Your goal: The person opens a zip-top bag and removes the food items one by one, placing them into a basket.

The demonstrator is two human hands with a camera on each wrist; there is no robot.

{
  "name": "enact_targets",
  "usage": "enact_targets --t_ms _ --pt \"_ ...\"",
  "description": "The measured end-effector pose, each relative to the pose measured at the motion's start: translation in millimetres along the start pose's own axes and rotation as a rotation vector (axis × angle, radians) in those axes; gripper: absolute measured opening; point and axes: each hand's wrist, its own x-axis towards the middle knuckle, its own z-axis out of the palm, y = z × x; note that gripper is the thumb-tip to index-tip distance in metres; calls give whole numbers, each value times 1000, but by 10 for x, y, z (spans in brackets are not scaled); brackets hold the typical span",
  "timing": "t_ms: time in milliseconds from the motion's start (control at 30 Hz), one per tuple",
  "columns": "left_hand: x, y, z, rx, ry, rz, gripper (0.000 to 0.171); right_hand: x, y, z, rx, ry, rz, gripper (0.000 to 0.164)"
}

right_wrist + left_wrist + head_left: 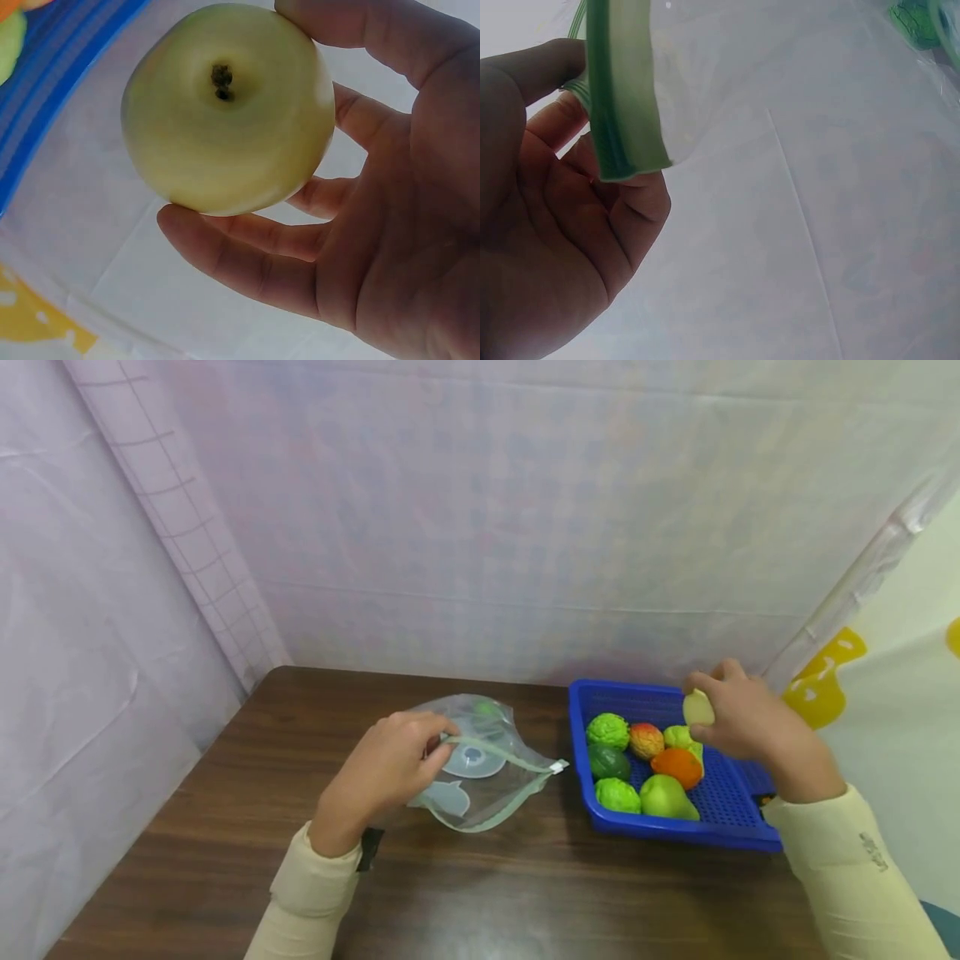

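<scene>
My left hand (390, 764) pinches the mouth of a clear zip bag (517, 785) between thumb and fingers. In the left wrist view the bag's green zip strip (626, 90) runs past the fingertips. The bag lies with its mouth gaping, and a small green item (487, 708) shows at its far end. Above the blue basket (581, 743), my right hand (750, 718) grips a pale yellow-green, apple-like fruit (229, 142) with a dark spot in its dimple. Thumb and fingertips hold it from opposite sides.
Inside the basket sit several fruits and vegetables, among them an orange fruit (678, 768), a green pear (666, 798), a dark green avocado-like piece (609, 762) and a red-yellow fruit (646, 741). A pale cloth (480, 527) hangs behind the brown wooden table (480, 893).
</scene>
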Motion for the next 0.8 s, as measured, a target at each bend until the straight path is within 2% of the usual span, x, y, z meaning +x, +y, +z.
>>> enact_targets --t_ms 267,400,600,800 --pt "-1 4 -22 -5 6 5 15 137 376 44 -58 -40 34 52" --pt "-11 -3 -34 0 24 14 14 193 500 111 -52 -75 45 52" --pt "-20 -17 -40 3 14 5 14 263 681 267 -31 -120 48 51" --pt "-13 -21 -48 7 23 8 14 355 775 413 22 -197 69 52"
